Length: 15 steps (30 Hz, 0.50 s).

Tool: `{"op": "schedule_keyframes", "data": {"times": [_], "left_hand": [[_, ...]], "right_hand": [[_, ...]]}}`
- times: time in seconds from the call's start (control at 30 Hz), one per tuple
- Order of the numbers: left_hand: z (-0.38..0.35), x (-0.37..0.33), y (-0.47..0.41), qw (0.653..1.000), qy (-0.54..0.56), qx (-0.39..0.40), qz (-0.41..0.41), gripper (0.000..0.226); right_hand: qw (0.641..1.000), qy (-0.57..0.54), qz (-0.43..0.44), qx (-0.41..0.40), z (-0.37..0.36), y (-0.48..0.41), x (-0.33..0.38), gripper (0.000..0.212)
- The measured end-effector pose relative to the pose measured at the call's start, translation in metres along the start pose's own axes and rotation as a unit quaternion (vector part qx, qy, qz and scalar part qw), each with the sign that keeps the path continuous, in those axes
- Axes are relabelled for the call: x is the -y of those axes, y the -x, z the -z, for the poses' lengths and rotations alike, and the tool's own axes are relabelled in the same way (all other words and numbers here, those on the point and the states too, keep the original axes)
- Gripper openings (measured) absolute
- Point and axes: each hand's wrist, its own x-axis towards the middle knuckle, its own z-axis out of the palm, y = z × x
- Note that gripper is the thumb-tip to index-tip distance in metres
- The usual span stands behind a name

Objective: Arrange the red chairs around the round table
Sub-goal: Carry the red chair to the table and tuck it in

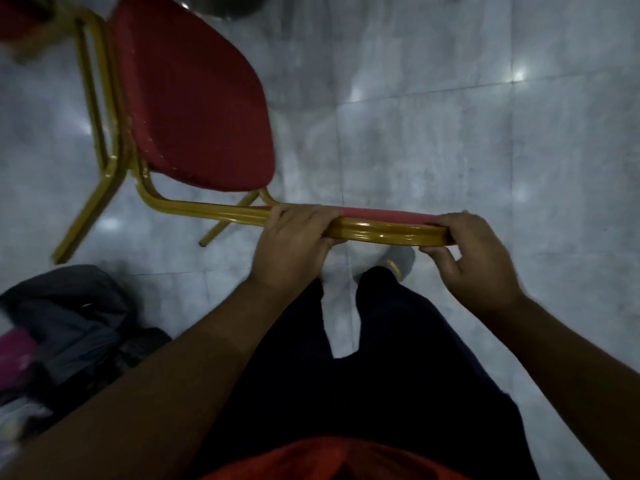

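A red chair (194, 102) with a gold metal frame stands in front of me on the pale tiled floor, its padded seat stretching away to the upper left. Both hands grip the top rail of its backrest (384, 232), seen edge-on from above. My left hand (294, 244) wraps the rail near its left end. My right hand (474, 251) holds the rail's right end, fingers curled under it. The round table is not in view.
Part of a second red chair (20, 19) with a gold frame shows at the top left corner. A heap of dark bags or clothing (69, 327) lies on the floor at the lower left. My legs and one shoe (398, 261) are below the backrest. Tiled floor spreads to the right.
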Motion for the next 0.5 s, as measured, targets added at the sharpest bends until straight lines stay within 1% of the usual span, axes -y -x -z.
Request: {"op": "schedule_keyframes", "data": {"times": [0.13,0.23,0.3,0.43,0.5], "left_hand": [[0.057,0.009,0.033,0.999,0.027,-0.026,0.011,0.04],[0.098,0.002,0.058,0.996,0.037,-0.067,-0.05,0.045],[0.122,0.006,0.078,0.99,0.03,-0.106,-0.082,0.042],[0.169,0.052,0.138,0.98,0.041,-0.178,-0.081,0.032],[0.191,0.084,0.173,0.975,0.056,-0.201,-0.074,0.029]], "right_hand": [[0.997,0.003,0.07,-0.021,0.008,-0.008,0.071,0.041],[0.992,0.03,0.121,-0.031,0.007,-0.014,0.128,0.045],[0.986,0.048,0.153,-0.041,0.003,-0.017,0.175,0.045],[0.974,0.089,0.202,-0.047,-0.018,-0.009,0.275,0.047],[0.967,0.117,0.223,-0.039,-0.035,-0.002,0.326,0.047]]}}
